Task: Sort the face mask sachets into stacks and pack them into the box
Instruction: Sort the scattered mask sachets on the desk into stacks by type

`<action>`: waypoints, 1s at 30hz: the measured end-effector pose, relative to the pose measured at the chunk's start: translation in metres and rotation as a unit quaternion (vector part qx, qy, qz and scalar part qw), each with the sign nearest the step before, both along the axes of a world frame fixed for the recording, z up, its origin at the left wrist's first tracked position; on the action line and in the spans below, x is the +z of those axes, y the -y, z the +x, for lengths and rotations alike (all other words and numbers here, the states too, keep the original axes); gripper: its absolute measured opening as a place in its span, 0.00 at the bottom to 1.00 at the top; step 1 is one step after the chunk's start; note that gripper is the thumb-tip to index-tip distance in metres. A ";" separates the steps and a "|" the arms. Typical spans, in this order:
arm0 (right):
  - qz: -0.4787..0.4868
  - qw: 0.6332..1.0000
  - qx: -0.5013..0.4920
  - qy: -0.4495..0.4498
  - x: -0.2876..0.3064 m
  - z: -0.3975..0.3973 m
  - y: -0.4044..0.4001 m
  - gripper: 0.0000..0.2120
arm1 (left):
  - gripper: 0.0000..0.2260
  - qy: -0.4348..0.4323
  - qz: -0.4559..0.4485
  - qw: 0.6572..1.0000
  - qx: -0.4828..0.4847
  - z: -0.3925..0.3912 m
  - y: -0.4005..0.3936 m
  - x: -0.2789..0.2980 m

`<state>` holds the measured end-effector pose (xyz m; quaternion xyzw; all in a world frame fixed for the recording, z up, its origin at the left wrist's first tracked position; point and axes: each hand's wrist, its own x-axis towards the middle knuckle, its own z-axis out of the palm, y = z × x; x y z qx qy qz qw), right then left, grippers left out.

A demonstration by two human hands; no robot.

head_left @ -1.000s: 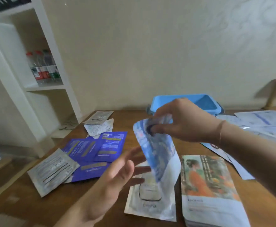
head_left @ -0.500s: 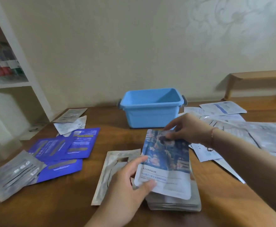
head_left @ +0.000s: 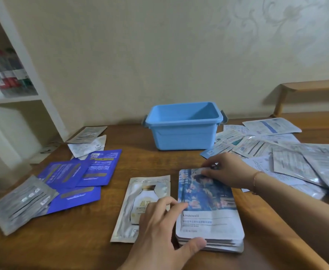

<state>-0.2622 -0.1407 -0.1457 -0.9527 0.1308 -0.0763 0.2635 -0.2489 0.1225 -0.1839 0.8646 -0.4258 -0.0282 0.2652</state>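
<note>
My right hand (head_left: 226,170) pinches the blue sachet's (head_left: 206,199) top, left hand (head_left: 165,227) bracing the stack (head_left: 210,243); squaring comes next.

Brown wooden table (head_left: 85,248), viewed from its near edge. At the far edge, centre: an open light-blue plastic box (head_left: 183,133). Left side: loose dark-blue foil sachets (head_left: 76,178), overlapping; silver-grey sachets (head_left: 21,203) toward the near-left corner; white and grey sachets (head_left: 89,139) at the far-left corner. Near edge, centre: a single cream sachet printed with a bottle (head_left: 140,203), just beside a squared stack of blue-and-white picture sachets (head_left: 208,215). Right side: a spread heap of white and silvery sachets (head_left: 288,152).
</note>
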 end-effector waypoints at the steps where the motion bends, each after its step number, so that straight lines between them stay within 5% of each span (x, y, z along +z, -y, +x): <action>1: 0.001 1.000 0.003 -0.001 -0.001 -0.001 0.000 0.08 | 0.40 0.003 0.007 1.000 0.000 0.000 0.001 0.000; 11: 0.002 1.000 -0.019 0.013 -0.007 -0.008 -0.004 0.08 | 0.38 0.012 -0.012 1.000 -0.012 -0.002 0.001 0.001; 15: -0.030 0.992 -0.062 0.104 0.017 0.002 -0.016 0.06 | 0.35 0.092 -0.041 0.995 0.007 0.026 -0.020 0.009; 19: -0.043 0.987 0.040 0.147 0.042 0.038 -0.059 0.02 | 0.29 0.142 0.010 0.984 0.103 0.115 -0.057 0.036; 26: -0.150 0.964 0.219 -0.006 0.031 0.176 -0.138 0.08 | 0.32 0.093 0.148 0.963 0.208 0.267 -0.114 0.033; 30: -0.114 0.964 0.232 -0.056 0.011 0.268 -0.161 0.12 | 0.39 0.014 0.198 0.960 0.198 0.301 -0.121 0.019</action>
